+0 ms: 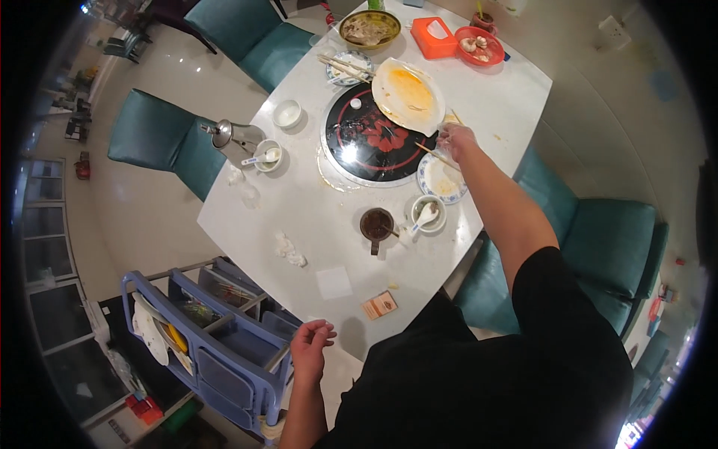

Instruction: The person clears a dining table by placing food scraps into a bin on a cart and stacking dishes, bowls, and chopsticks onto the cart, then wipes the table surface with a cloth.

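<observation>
Black clothing (479,389) fills the lower right of the frame, nearest the camera. From its sleeve the bare right arm runs up to the right hand (458,144), right of upper centre, at the lower right edge of a sauce-stained white oval plate (407,93). The right fingers are bent beside something clear; whether they grip it, I cannot tell. That oval plate overlaps the upper right of a round black panel (374,161) with a red flower, set in the white tabletop (314,198). Just below the hand, 1 chopstick (436,155) crosses a blue-rimmed plate (425,185).

At lower centre the left hand (312,344) hangs off the tabletop's edge, its fingers loosely curled and parted, near a blue-grey cart (232,378) at lower left.

Around the frame's centre are a brown mug (363,230) and a white bowl with a spoon (427,212); below them lie a white paper square (333,283) and an orange card (380,304). A metal pot (238,139) stands upper left of centre. Along the top sit a yellow-brown bowl (372,48), an orange box (436,41) and a red bowl (490,64) with garlic.
</observation>
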### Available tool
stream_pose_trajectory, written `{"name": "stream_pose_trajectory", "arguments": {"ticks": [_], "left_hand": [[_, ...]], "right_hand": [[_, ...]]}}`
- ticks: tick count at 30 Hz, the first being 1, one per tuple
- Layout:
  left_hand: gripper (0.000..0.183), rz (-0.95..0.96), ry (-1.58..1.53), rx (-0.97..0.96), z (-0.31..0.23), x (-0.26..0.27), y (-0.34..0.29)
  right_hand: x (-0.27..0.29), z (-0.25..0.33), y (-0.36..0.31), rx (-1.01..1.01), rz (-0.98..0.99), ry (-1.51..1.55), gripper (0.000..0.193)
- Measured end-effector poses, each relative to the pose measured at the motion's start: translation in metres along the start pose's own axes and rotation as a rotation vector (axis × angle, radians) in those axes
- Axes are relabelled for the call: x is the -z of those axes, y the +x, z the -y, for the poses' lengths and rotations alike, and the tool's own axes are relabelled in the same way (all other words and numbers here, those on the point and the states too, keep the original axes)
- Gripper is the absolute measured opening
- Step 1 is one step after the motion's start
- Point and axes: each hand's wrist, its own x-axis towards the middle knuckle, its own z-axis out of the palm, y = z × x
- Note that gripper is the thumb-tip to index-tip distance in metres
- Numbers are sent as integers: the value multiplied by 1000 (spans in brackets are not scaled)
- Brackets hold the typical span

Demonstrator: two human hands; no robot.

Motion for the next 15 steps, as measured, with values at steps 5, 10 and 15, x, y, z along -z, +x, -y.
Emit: {"name": "stream_pose_trajectory", "arguments": {"ticks": [5,10,15], "left_hand": [[19,-110,8,-19,-7,-6,-5],[18,-150,11,-24,-1,-2,-9],[18,-132,-25,-62,15,16,-16]], "right_hand": [[-33,-19,68,-252,-28,184,7],[15,-47,96,868,301,-1003,16],[50,-42,77,614,99,-460,21]]}}
